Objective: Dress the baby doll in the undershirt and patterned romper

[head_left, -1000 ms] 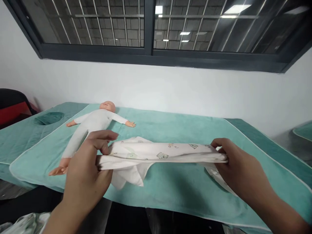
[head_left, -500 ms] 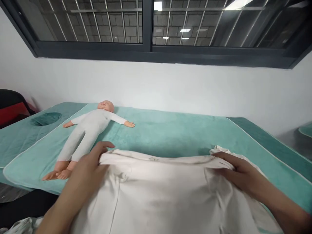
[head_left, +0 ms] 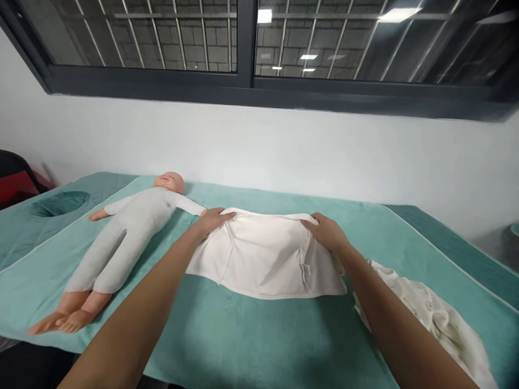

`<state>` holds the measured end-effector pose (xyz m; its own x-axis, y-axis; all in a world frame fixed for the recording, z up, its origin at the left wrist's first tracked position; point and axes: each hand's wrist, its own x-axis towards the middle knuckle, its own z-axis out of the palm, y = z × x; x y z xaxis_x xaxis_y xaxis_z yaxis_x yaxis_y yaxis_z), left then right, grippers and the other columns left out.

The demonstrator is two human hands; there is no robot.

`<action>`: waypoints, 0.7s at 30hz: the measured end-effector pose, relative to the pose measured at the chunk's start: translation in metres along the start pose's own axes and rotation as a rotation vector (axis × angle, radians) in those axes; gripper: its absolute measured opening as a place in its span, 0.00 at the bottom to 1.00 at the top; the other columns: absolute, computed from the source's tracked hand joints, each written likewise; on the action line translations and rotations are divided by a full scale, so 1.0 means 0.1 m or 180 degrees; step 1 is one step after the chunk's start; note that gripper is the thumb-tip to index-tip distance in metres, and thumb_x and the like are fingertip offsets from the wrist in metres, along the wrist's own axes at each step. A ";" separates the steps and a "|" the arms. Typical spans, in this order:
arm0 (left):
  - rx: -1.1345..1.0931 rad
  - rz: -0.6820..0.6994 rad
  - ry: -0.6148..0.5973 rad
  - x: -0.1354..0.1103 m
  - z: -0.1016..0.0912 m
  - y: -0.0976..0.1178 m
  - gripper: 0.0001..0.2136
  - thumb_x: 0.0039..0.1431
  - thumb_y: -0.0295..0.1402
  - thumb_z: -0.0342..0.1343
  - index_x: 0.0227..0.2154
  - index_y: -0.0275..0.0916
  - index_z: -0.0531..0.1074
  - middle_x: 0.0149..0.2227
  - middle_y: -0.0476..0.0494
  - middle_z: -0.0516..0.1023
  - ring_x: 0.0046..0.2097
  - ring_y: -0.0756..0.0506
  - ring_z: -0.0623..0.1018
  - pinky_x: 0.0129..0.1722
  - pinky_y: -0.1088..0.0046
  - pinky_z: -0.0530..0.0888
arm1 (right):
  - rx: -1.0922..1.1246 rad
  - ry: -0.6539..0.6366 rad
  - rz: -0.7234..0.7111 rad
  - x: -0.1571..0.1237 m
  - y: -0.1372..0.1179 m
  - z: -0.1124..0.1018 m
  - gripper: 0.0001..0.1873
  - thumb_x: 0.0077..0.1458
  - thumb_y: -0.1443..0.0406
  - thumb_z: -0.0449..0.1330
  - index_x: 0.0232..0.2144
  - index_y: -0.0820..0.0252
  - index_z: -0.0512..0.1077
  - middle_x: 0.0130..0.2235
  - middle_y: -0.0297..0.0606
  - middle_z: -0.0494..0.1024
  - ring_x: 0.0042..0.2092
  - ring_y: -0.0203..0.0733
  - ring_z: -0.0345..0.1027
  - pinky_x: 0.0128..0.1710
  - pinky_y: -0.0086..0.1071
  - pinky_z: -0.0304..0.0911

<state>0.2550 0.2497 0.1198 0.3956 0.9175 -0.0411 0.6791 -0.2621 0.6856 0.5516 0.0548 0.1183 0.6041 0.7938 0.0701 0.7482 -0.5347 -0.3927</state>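
A white baby top (head_left: 263,254) is stretched between my two hands over the green bed, its lower edge hanging near or resting on the cover. My left hand (head_left: 214,219) grips its upper left corner, next to the doll's outstretched hand. The upper right corner is pinched in my right hand (head_left: 324,229). To the left, a baby doll (head_left: 140,221) in a pale grey-white bodysuit lies on its back, head toward the wall and bare feet toward me.
A crumpled white garment with snaps (head_left: 433,313) lies at the right, partly behind my right forearm. The green bed cover (head_left: 259,340) runs up to the white wall (head_left: 284,151) below a dark-framed window (head_left: 245,92). A black and red object (head_left: 18,181) stands at far left.
Both hands have moved forward and closer together, carrying the white top away from me toward the wall. More of the bed and the crumpled garment at right now show.
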 end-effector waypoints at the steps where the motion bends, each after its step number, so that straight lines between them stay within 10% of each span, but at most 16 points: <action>1: 0.0116 0.0034 0.0050 0.12 0.08 0.00 0.26 0.54 0.52 0.56 0.45 0.35 0.76 0.45 0.34 0.81 0.49 0.35 0.79 0.46 0.66 0.72 | -0.0071 0.0035 0.0056 0.09 -0.02 0.05 0.21 0.60 0.50 0.53 0.46 0.57 0.72 0.48 0.47 0.78 0.49 0.56 0.71 0.44 0.41 0.63; 10: 0.0486 0.0658 0.0468 0.17 0.58 -0.25 0.23 0.61 0.50 0.49 0.51 0.42 0.72 0.53 0.36 0.77 0.58 0.34 0.71 0.56 0.58 0.64 | -0.0175 0.0340 0.0101 0.29 0.19 0.49 0.23 0.62 0.51 0.49 0.53 0.54 0.68 0.55 0.44 0.74 0.50 0.49 0.70 0.43 0.36 0.62; 21: -0.1212 0.0411 0.0026 -0.32 -0.11 -0.93 0.19 0.46 0.44 0.64 0.40 0.38 0.78 0.29 0.45 0.79 0.31 0.43 0.76 0.30 0.69 0.71 | 0.0559 -0.0004 0.0212 -0.11 0.89 0.23 0.20 0.49 0.47 0.59 0.31 0.55 0.77 0.31 0.37 0.81 0.33 0.45 0.72 0.32 0.34 0.61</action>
<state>0.1724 0.2478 0.0659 0.4568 0.8870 0.0677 0.3457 -0.2472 0.9052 0.6053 0.0049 0.0616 0.6503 0.7588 0.0375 0.6472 -0.5274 -0.5505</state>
